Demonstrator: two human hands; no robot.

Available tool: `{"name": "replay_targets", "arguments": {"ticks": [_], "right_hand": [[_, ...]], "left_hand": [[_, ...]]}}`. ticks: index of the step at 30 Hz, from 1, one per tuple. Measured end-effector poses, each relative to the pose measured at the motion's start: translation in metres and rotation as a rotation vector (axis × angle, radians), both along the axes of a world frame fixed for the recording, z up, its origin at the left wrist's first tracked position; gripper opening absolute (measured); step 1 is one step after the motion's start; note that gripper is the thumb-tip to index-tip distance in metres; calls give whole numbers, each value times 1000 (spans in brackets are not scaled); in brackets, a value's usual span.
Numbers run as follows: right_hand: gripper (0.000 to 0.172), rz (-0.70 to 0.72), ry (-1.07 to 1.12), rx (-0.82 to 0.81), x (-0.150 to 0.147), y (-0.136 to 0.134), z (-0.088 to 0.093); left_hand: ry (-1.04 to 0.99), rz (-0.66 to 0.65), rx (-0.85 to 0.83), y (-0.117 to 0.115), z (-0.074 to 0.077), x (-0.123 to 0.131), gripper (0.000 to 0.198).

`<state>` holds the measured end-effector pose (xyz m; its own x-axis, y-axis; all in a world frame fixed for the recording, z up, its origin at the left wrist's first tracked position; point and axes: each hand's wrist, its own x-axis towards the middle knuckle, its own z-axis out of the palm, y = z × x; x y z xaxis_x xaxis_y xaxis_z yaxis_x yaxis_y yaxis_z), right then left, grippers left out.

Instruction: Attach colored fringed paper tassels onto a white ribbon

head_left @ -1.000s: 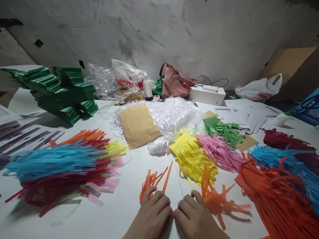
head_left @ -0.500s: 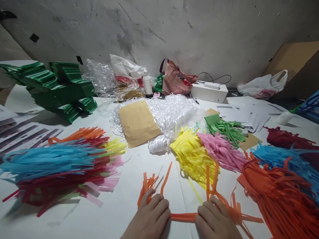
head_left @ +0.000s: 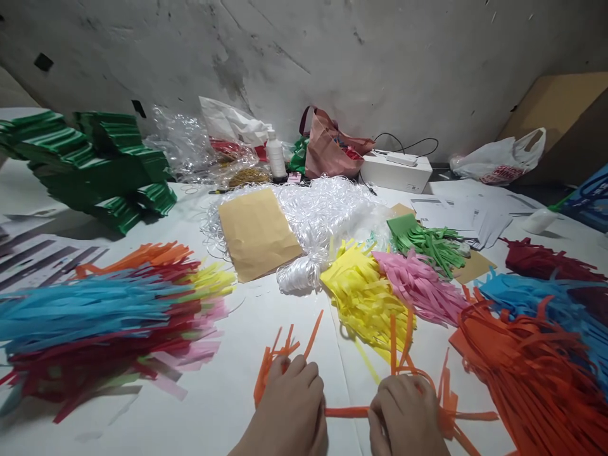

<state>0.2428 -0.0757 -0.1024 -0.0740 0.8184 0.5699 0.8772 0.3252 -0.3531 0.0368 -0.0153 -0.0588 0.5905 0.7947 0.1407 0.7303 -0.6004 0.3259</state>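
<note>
At the near edge of the white table (head_left: 228, 392), my left hand (head_left: 289, 411) and my right hand (head_left: 406, 418) are both closed on one piece of orange fringed paper (head_left: 346, 412). Its rolled middle stretches between the hands. Loose orange strips fan out past the left fingers and past the right hand. A yellow fringe pile (head_left: 368, 301) lies just beyond the hands.
A big mixed fringe pile (head_left: 104, 316), blue on top, lies at left. Pink (head_left: 420, 285), green (head_left: 427, 244), orange (head_left: 532, 373), blue (head_left: 536, 297) and dark red (head_left: 546, 261) fringe piles lie at right. White cord (head_left: 327, 215), a brown envelope (head_left: 256, 231) and green folded stacks (head_left: 95, 168) sit behind.
My hands have drawn apart, right hand moving right, so the orange rolled middle now shows between them. The view has shifted a little.
</note>
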Motion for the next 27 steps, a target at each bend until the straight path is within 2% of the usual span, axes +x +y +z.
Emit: {"name": "replay_targets", "arguments": {"ticks": [4, 6, 10, 14, 17, 20, 24, 25, 27], "right_hand": [[18, -31, -12, -26, -1, 1, 1], [17, -26, 6, -30, 1, 1, 3], [20, 97, -17, -12, 5, 0, 3], [20, 158, -109, 52, 5, 0, -1], [17, 159, -175, 139, -2, 3, 1], [16, 145, -254, 171, -9, 9, 8], [25, 171, -324, 224, -10, 15, 22], [27, 199, -321, 248, -9, 16, 26], [31, 242, -287, 324, -7, 15, 34]], "left_hand": [[70, -6, -5, 5, 2, 1, 11], [87, -71, 97, 6, 0, -1, 11], [58, -313, 449, 3, -6, -4, 19], [78, -358, 520, -1, -12, 0, 24], [74, -342, 451, 2, -15, 5, 21], [57, -291, 323, 8, -12, 6, 22], [-11, -229, 99, 7, 6, 0, 19], [-58, -222, 21, 4, 12, -1, 16], [-203, -198, -181, -5, 24, -3, 22]]}}
